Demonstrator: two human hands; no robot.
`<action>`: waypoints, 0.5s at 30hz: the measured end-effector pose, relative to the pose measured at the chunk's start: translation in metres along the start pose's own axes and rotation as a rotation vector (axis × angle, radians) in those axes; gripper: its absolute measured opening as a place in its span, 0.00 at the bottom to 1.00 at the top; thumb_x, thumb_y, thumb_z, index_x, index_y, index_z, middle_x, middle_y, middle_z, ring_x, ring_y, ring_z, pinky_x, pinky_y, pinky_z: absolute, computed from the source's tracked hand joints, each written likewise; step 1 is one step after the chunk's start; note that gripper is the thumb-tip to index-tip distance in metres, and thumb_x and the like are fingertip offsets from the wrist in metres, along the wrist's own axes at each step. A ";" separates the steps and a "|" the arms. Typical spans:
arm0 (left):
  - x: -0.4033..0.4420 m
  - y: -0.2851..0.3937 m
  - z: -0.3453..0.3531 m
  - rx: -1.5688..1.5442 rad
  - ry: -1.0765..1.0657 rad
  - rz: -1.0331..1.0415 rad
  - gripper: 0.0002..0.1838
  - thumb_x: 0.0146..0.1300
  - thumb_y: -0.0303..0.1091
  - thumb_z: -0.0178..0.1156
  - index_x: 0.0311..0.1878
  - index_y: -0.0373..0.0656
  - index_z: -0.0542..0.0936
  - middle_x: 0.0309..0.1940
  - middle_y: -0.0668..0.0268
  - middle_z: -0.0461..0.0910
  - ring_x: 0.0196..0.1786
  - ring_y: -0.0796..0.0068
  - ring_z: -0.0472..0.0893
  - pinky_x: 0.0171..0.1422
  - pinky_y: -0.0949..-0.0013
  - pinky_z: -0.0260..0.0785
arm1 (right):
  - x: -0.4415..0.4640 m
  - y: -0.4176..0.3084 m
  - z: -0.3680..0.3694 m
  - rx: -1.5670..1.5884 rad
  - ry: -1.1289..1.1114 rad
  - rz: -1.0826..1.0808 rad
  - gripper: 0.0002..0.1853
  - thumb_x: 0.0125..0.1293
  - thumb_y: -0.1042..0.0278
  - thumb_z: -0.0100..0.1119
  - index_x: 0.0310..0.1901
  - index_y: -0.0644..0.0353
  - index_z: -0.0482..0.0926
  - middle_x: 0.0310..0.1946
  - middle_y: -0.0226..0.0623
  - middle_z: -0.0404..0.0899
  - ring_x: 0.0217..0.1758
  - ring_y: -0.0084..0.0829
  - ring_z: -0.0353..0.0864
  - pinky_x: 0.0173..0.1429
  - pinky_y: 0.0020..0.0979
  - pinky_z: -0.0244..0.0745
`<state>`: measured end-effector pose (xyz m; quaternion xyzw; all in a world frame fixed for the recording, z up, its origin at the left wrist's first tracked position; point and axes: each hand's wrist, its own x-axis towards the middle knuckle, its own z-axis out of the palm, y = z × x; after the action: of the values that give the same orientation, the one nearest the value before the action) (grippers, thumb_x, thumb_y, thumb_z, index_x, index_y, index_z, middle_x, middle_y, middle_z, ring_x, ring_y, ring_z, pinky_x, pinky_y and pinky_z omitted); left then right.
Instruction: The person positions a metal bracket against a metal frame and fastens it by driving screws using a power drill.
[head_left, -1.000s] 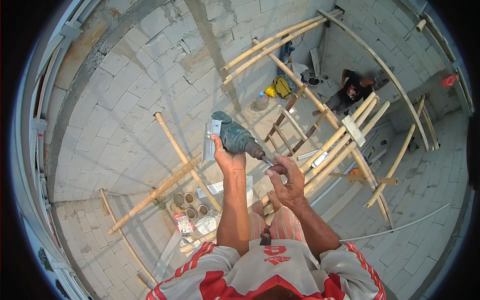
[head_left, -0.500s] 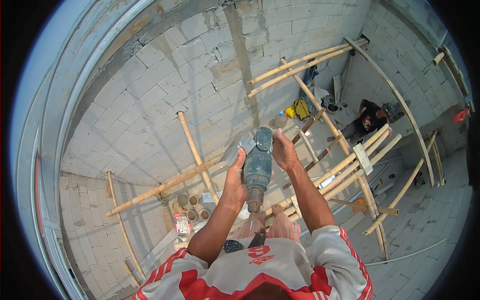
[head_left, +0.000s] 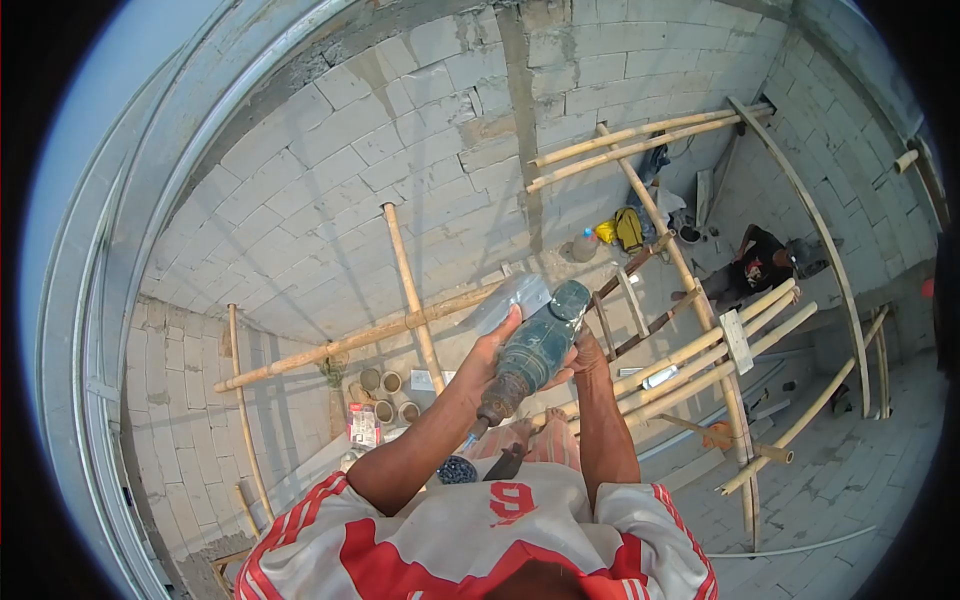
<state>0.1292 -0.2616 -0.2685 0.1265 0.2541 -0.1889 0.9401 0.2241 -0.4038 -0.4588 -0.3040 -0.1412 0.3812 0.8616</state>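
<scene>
The drill (head_left: 540,350) hides much of both hands from me: it sits between them, above the wearer's lap, chuck slanting down toward the shirt. The left hand (head_left: 489,350) is closed partway round its near side, thumb up along the body, fingers lost underneath. The right hand (head_left: 588,356) is half curled against the other side, and I cannot tell how firmly it grips. A flat, shiny, greyish piece (head_left: 508,303) lies beside the left thumb; it may be thin metal or clear plastic, as glare blurs its surface. The drill's casing is dull green and scuffed, rounded at the rear, with a dirty, ridged chuck and a slim bit (head_left: 473,438) whose tip I can't make out clearly. Just beyond the bit, the shirt (head_left: 545,500) partly covers a round container (head_left: 457,470) of small dark bits. Below, smooth round bamboo poles (head_left: 690,352) cross in front of a seated person (head_left: 760,264) in dark clothing, covering part of the legs. Rough mortar streaks the pale block wall (head_left: 330,150), which the lens rim crops.
</scene>
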 end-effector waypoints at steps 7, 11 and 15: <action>-0.003 -0.024 0.016 -0.045 -0.052 0.022 0.36 0.70 0.57 0.52 0.68 0.38 0.62 0.60 0.44 0.70 0.64 0.45 0.72 0.65 0.27 0.62 | -0.025 0.012 0.012 0.139 0.084 0.032 0.48 0.45 0.29 0.69 0.61 0.57 0.73 0.55 0.37 0.78 0.59 0.36 0.78 0.64 0.43 0.75; -0.019 -0.014 0.024 0.129 0.042 0.050 0.35 0.72 0.59 0.47 0.71 0.45 0.59 0.65 0.42 0.67 0.68 0.40 0.68 0.65 0.28 0.63 | -0.027 -0.002 0.018 0.310 0.126 -0.067 0.47 0.45 0.30 0.69 0.61 0.55 0.73 0.55 0.37 0.79 0.59 0.36 0.78 0.64 0.44 0.75; -0.034 0.014 0.009 0.357 0.146 0.215 0.35 0.71 0.52 0.55 0.68 0.34 0.58 0.59 0.39 0.71 0.63 0.45 0.74 0.61 0.36 0.71 | -0.040 -0.027 0.025 0.382 0.266 -0.195 0.29 0.55 0.42 0.68 0.50 0.56 0.78 0.40 0.38 0.79 0.40 0.37 0.78 0.44 0.41 0.75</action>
<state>0.1117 -0.2420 -0.2411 0.3307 0.2692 -0.1197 0.8966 0.2010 -0.4378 -0.4227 -0.1679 0.0194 0.2726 0.9472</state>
